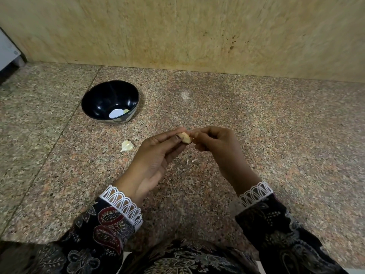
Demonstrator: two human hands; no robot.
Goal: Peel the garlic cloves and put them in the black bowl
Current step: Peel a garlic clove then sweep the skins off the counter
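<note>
Above the speckled granite counter (pixel 256 125), both hands meet mid-frame, off the surface. Left hand (pixel 156 157) comes in palm-up, thumb and forefingers pinching a garlic clove (pixel 185 137) at its left end. Right hand (pixel 215 143) is curled, fingertips closed on the clove's right end where a bit of skin sticks out. So both hands are grasping the same clove, which is held in the air between them, not touching the counter. Cannot tell how much skin is off it; the visible side looks pale yellow.

Black bowl (pixel 110 101) sits upright on the counter, further back and to the left of the hands, well apart from them. Inside it, at the bottom near the right wall, one small pale clove (pixel 126 111) lies beside a bright white patch, probably glare or a sticker, cannot tell which.

Second loose clove (pixel 127 145), whitish with skin, lies on the counter just left of the left hand, between the hand and the bowl, touching neither. A few tiny skin scraps (pixel 194 160) lie on the counter below the hands.

Sleeves (pixel 110 224) are dark with paisley print and white lace cuffs at both wrists. Beige stone wall (pixel 177 32) runs along the back edge of the counter. Grey-white appliance corner (pixel 7 50) shows at far left edge, mostly cut off.
</note>
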